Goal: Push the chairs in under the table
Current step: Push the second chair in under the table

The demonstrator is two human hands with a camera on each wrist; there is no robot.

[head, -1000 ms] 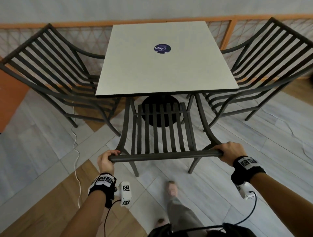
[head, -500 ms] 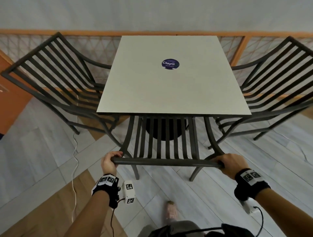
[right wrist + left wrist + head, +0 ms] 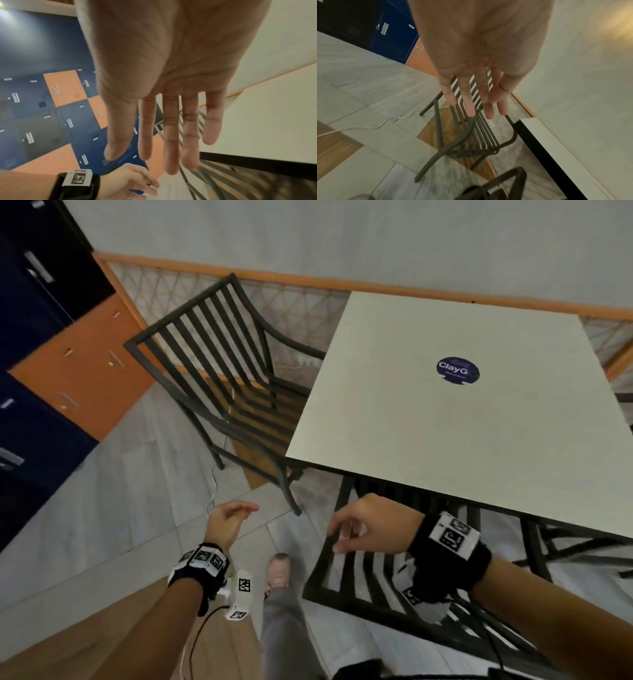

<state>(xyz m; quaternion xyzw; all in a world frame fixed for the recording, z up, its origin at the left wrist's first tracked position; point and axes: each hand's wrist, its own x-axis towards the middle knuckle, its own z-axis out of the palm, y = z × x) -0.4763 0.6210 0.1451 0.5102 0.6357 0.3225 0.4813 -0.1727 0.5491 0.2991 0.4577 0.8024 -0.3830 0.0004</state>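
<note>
You wear a black wrist strap (image 3: 200,568) on your left forearm, topped with white tiles printed in black square codes. A small white camera block (image 3: 241,594) with the same coded markers hangs beside it, and a thin black cable (image 3: 197,642) trails from it. Your right wrist carries a wider black band (image 3: 448,556) with coded white tiles. Your forearms are bare. You wear grey trousers (image 3: 286,631) and a pale shoe (image 3: 279,571).
</note>
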